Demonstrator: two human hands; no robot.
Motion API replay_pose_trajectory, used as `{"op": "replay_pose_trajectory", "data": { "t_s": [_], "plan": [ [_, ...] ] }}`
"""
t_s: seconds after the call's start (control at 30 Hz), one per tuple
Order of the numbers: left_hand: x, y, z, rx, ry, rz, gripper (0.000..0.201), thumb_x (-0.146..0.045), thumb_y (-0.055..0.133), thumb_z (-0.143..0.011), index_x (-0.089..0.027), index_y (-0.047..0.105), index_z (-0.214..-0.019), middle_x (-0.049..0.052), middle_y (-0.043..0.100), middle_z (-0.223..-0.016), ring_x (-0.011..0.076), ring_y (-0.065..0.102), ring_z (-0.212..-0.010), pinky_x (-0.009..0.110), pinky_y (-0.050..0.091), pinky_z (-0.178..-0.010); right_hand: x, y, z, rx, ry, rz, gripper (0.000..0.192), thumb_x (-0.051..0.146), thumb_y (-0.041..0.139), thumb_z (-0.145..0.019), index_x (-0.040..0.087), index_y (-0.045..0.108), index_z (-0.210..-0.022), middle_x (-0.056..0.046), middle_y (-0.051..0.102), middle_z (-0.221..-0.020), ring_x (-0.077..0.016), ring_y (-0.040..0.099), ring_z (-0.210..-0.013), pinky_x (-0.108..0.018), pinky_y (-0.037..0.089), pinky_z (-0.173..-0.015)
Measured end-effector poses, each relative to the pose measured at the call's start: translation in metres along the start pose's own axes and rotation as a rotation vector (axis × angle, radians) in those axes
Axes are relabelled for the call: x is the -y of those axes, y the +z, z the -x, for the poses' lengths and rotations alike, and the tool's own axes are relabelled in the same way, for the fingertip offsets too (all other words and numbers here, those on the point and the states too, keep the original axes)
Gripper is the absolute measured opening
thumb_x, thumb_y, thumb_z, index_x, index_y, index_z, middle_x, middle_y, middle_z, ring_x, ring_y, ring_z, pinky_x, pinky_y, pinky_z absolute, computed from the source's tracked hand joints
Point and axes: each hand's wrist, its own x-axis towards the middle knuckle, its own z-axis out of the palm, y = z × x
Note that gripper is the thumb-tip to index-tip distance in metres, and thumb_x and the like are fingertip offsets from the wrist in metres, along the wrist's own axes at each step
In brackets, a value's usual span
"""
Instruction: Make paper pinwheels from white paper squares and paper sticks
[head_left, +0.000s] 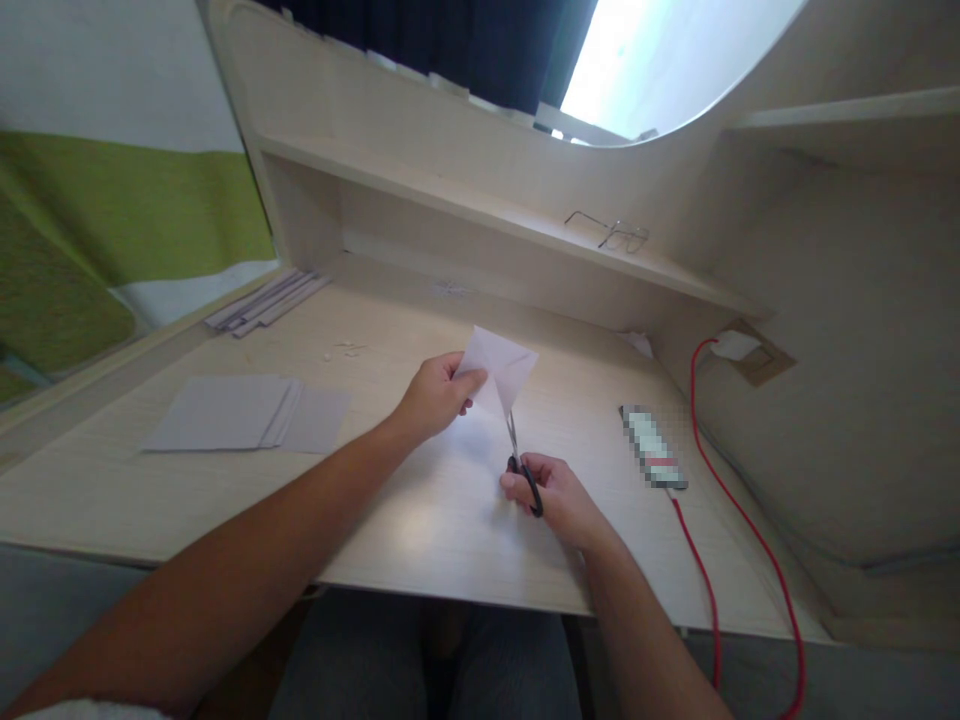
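Note:
My left hand (435, 396) pinches the left edge of a white sheet of paper (501, 366) and holds it up above the desk. My right hand (553, 493) grips black-handled scissors (520, 457) just below it. The blades point up into the lower edge of the sheet. Both hands are over the middle of the pale wooden desk (420, 520).
A stack of white sheets (247, 413) lies at the left, paper strips (266, 300) farther back. A phone (652, 447) lies at the right on a red cable (720, 480) from a wall socket (742, 348). Glasses (616, 232) rest on the shelf.

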Motion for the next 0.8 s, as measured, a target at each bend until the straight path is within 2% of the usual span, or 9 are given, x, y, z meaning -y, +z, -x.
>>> {"op": "replay_pose_trajectory", "data": {
  "t_s": [0.17,0.33,0.8],
  "plan": [
    [0.0012,0.0000,-0.0011,-0.068,0.057,0.022,0.021,-0.035,0.066,-0.077,-0.015,0.064,-0.075,-0.002,0.055,-0.057,0.0105,0.050,-0.047,0.022,0.041,-0.044,-0.0018,0.0000,-0.0006,-0.012,0.002,-0.043,0.032,0.045,0.073,-0.081,0.018,0.060,-0.071,0.004,0.052,-0.062,-0.0112,0.041,-0.057,-0.028,0.030,-0.056],
    [0.0038,0.0022,0.0011,-0.035,0.070,0.027,0.024,-0.038,0.067,-0.078,-0.014,0.066,-0.081,-0.002,0.057,-0.062,0.0112,0.052,-0.049,0.023,0.044,-0.046,-0.0033,0.0000,-0.0016,0.009,0.000,-0.030,0.033,0.045,0.073,-0.082,0.017,0.063,-0.070,0.003,0.054,-0.062,-0.0114,0.043,-0.057,-0.027,0.030,-0.056],
    [0.0072,0.0082,0.0049,0.018,0.067,-0.007,0.024,-0.038,0.065,-0.079,-0.015,0.065,-0.081,-0.002,0.056,-0.063,0.0113,0.050,-0.053,0.024,0.042,-0.049,-0.0030,0.0000,-0.0033,-0.002,0.010,0.004,0.037,0.049,0.072,-0.083,0.016,0.064,-0.068,0.001,0.056,-0.061,-0.0115,0.045,-0.056,-0.027,0.032,-0.056]
  ]
}}
